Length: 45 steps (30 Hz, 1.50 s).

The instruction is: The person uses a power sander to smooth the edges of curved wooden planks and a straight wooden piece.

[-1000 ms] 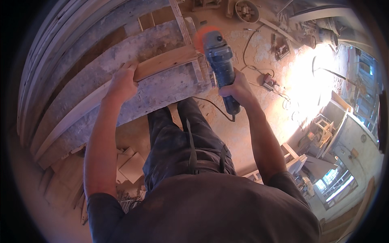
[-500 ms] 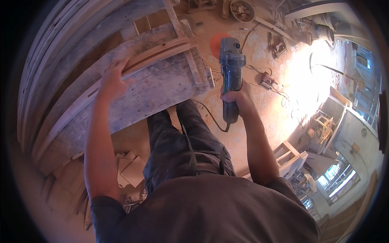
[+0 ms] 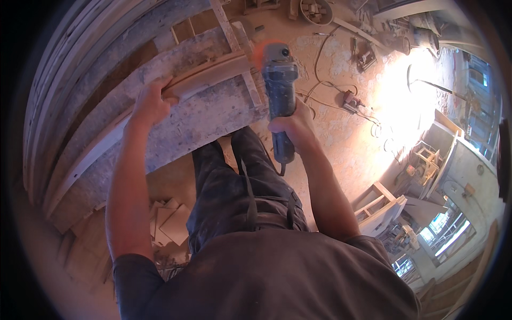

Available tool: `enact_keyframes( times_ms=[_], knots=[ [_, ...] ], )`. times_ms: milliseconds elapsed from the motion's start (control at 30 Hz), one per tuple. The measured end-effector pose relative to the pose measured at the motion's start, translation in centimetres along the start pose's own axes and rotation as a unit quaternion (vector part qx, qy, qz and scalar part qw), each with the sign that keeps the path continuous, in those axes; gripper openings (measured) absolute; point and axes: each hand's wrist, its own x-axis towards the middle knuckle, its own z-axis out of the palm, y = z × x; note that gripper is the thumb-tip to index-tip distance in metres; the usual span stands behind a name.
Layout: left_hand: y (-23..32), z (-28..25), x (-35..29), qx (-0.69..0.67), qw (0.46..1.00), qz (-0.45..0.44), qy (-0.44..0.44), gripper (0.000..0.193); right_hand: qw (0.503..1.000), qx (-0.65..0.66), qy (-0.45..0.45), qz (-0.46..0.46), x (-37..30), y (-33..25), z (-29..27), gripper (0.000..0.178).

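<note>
My right hand [image 3: 296,128] is wrapped round the body of a dark angle grinder [image 3: 280,93]. An orange, blurred disc [image 3: 260,55] sits at its head, close to the right end of a long wooden piece [image 3: 213,73]; whether the two touch I cannot tell. That piece lies along a worn workbench [image 3: 197,117]. My left hand [image 3: 151,105] is closed on the wood near its middle, fingers over the far edge and thumb toward me. A crosswise wooden strip [image 3: 250,88] rests on the bench under the wood's right end.
Long curved timbers [image 3: 64,69] are stacked at the far left. Cables [image 3: 320,85] run over the dusty floor right of the bench, near a small reddish tool [image 3: 350,101]. A bucket of wood offcuts [image 3: 316,12] stands at the back. Flat boards [image 3: 172,221] lie below the bench.
The grinder has moved left, bringing its disc close to the wood's right end. My left hand, blurred before, has settled on the wood, which now shows a broader face.
</note>
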Motion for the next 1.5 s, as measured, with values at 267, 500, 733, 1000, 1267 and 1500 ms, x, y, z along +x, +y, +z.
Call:
enact_keyframes(
  times_ms=[267,500,733,1000,1267,1500],
  knots=[
    [-0.3,0.1,0.0,0.003,0.999,0.028,0.027,0.067,1.0,0.001,-0.003,0.018,-1.4,1.6,0.3,0.039],
    [0.0,0.1,-0.1,0.014,0.999,0.029,0.026,0.068,1.0,-0.007,0.007,0.007,-0.4,0.3,1.3,0.036],
    [-1.0,0.5,-0.3,0.075,0.983,0.119,0.118,0.066,0.998,0.034,0.009,0.057,-3.1,2.4,0.1,0.045],
    [0.3,-0.1,-0.6,0.116,0.984,0.095,0.099,0.071,1.0,0.021,-0.021,0.002,0.2,3.7,-1.9,0.044],
    [1.4,-1.8,0.0,0.133,0.989,0.057,0.033,0.077,0.994,-0.057,-0.057,-0.072,5.3,2.5,-1.6,0.045],
    [0.6,-1.3,0.0,0.12,0.988,0.077,0.062,0.069,0.992,-0.096,-0.066,-0.041,4.3,0.7,-3.1,0.053]
  ],
)
